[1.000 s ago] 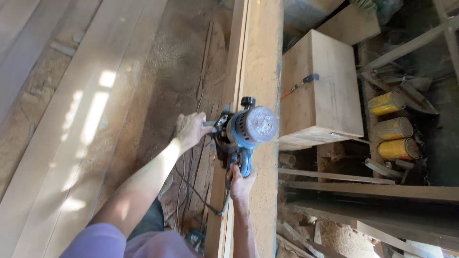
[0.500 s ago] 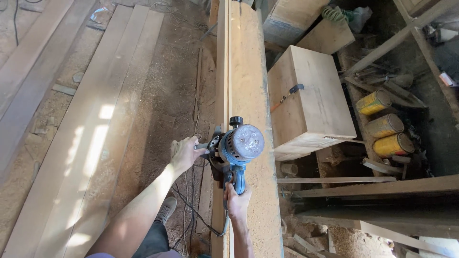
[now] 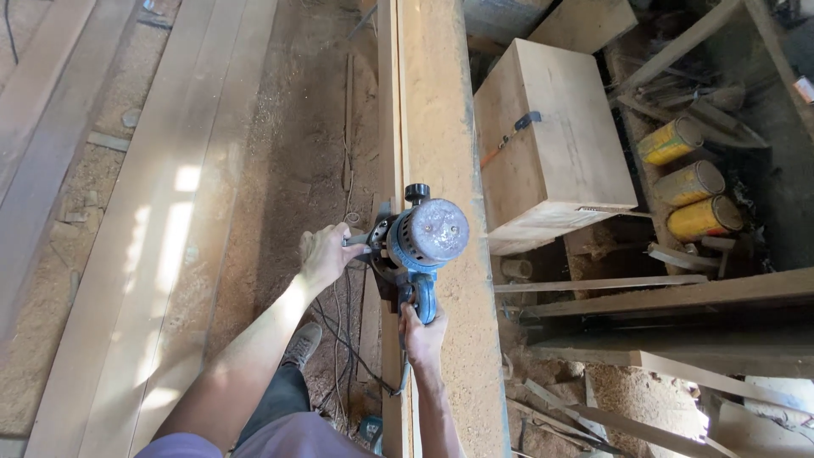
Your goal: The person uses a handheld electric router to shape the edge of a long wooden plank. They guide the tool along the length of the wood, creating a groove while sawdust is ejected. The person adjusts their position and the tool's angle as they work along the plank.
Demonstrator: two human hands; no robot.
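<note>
At frame centre, the left hand [image 3: 324, 253] wraps its fingers around the side handle of a blue electric router [image 3: 421, 240]; the right hand [image 3: 421, 332] grips its rear handle, on a long sawdust-covered beam [image 3: 441, 127].

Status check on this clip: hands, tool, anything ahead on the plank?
Left hand on side handle, right hand on rear grip. Blue power tool sits on long plank's edge. Plank ahead sawdust-covered, nothing blocking.

Shifted farther up the long plank [image 3: 441, 127] toward the frame's upper middle over the last second: the blue power tool [image 3: 424, 237], gripped by left hand [image 3: 322, 254] and right hand [image 3: 421, 332], drawing level with the wooden box [image 3: 551, 144].
</note>
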